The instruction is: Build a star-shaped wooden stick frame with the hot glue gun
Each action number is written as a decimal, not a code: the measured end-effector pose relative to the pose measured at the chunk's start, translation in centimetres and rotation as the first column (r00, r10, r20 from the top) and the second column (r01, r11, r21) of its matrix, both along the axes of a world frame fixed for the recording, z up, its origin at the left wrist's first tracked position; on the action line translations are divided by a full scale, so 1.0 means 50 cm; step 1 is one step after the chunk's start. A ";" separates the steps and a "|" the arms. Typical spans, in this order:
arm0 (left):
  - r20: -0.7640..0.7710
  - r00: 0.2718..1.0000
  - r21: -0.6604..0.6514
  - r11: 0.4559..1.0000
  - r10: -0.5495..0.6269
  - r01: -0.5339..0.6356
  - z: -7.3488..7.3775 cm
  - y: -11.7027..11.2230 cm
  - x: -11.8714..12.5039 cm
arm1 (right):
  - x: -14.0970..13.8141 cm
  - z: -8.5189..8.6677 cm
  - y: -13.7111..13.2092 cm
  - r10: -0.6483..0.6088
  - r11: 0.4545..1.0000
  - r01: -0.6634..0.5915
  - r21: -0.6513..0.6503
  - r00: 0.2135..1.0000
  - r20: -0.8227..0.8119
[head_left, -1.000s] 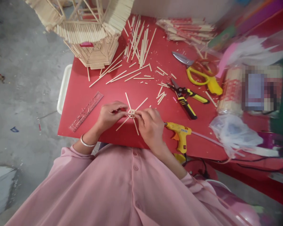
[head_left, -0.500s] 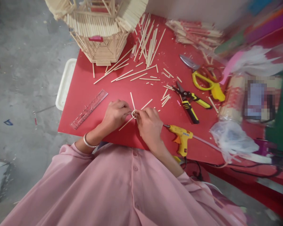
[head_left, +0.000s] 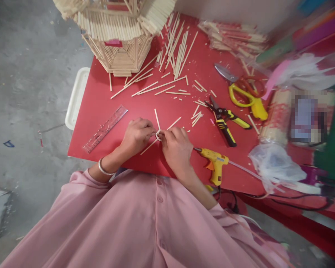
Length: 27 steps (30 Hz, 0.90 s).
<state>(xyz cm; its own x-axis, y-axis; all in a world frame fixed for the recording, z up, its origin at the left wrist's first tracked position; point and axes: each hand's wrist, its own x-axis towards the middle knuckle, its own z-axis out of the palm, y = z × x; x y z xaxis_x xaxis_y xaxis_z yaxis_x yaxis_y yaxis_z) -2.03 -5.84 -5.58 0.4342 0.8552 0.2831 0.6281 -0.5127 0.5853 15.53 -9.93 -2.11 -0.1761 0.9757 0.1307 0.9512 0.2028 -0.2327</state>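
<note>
Near the front edge of the red table, my two hands meet around a small wooden stick frame. It has a little ring at its middle, with thin sticks pointing outward. My left hand pinches its left side, fingers bent. On the right side, my right hand grips it with closed fingers. The fingertips cover part of the ring. A yellow glue gun lies just right of my right hand. To the left of my left hand is a clear ruler.
A wooden stick model house stands at the back left. Loose sticks lie behind my hands. Pliers-like cutters, yellow-handled scissors, bagged sticks and a crumpled plastic bag occupy the right side.
The view has shifted very slightly. Both hands keep their hold on the stick frame, with barely any visible movement.
</note>
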 end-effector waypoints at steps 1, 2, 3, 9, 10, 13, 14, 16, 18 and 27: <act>0.003 1.000 0.001 1.000 0.000 0.000 0.000 0.000 0.000 | 0.000 0.000 0.000 0.000 1.000 0.000 0.010 1.000 0.003; 0.007 1.000 0.002 1.000 0.000 0.000 0.001 0.000 0.000 | -0.001 -0.001 -0.001 0.000 1.000 0.000 0.015 1.000 0.004; 0.011 1.000 0.002 1.000 -0.001 0.001 0.001 0.000 0.000 | -0.001 -0.001 -0.001 0.001 1.000 -0.001 0.017 1.000 0.002; 0.010 1.000 -0.007 1.000 0.003 -0.003 -0.002 0.002 0.000 | 0.001 0.003 -0.005 -0.002 1.000 0.001 -0.014 0.998 -0.058; 0.006 1.000 -0.005 1.000 0.003 -0.003 -0.003 0.002 0.000 | 0.001 0.005 -0.006 -0.001 1.000 0.000 -0.015 0.998 -0.068; 0.002 1.000 0.009 1.000 0.004 -0.004 -0.005 0.001 0.000 | 0.005 0.012 -0.010 0.002 1.000 -0.001 0.008 0.997 -0.078; 0.001 1.000 0.014 1.000 0.005 -0.005 -0.005 0.001 0.000 | 0.006 0.014 -0.012 0.003 1.000 -0.001 0.023 0.997 -0.076; 0.001 1.000 0.024 1.000 0.008 -0.008 -0.005 0.001 0.001 | 0.009 0.017 -0.016 0.007 0.999 -0.003 0.053 0.998 -0.067; 0.003 1.000 0.037 0.999 0.003 -0.003 -0.005 0.001 0.001 | 0.010 0.017 -0.020 0.009 0.997 -0.005 0.076 0.998 -0.057; -0.054 0.998 -0.016 1.000 -0.015 0.014 -0.002 0.003 0.002 | 0.007 0.002 -0.022 0.039 0.995 -0.034 0.091 0.998 -0.048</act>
